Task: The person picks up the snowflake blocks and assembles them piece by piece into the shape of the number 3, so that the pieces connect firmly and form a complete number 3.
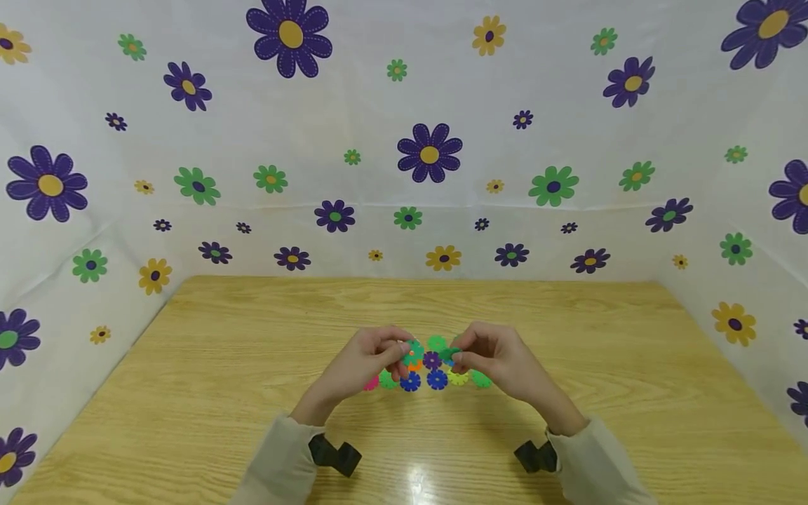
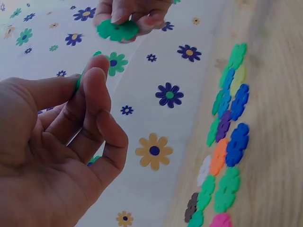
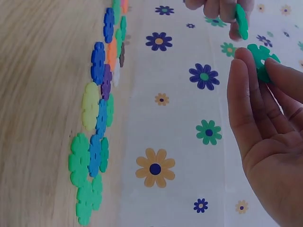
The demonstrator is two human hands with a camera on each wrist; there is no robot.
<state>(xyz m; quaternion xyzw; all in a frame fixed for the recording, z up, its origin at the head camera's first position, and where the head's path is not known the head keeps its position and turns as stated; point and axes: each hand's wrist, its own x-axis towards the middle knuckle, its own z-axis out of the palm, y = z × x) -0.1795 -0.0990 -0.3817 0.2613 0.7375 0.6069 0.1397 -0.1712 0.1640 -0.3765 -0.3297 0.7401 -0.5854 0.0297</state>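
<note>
Patience helps, I judge from afar: my left hand [image 1: 369,359] pinches one green disc [image 1: 413,353], my right [image 1: 499,354] pinches a second disc [image 1: 449,354], both between the hands, raised clear of the coloured pieces [image 1: 437,379], so I'd align notches before pressing.

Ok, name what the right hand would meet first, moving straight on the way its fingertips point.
Probably the green flower-shaped disc pinched in the left hand, opposite the other green disc in the right hand; depth alignment is unclear.
</note>
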